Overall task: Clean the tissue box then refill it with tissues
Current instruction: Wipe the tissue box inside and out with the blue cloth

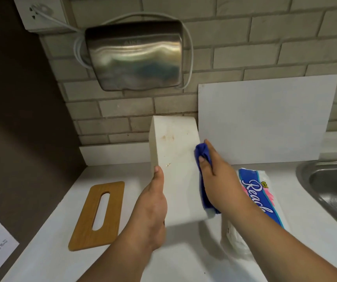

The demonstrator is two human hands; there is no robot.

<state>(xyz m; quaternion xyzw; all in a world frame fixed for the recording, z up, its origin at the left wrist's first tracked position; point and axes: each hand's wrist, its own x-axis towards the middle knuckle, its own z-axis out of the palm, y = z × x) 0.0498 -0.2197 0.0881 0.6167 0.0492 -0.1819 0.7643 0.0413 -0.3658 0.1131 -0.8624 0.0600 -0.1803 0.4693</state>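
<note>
Tissue box: the white box [175, 151] is held up above the counter [57, 257], tilted, with its far end toward the wall. I think it is lifted so that the cloth can reach each side.
Left hand: it [153, 202] grips the near left edge of the box. The thumb lies on the broad face and the other fingers go behind, where I cannot see them. It seems to steady the box against the rubbing.
Right hand: its [216, 171] fingers are curled round a bunched blue cloth [202, 151] and press it on the right edge of the box.
Dirt: brownish marks [169, 137] show on the broad face, apart from the cloth, so the cleaning looks unfinished.
Wooden lid: it [116, 204] lies flat on the counter at the left, taken off, probably for wiping and filling.
Tissue pack: it [255, 192] lies in its wrapper below the right forearm, near at hand for the refill.
</note>
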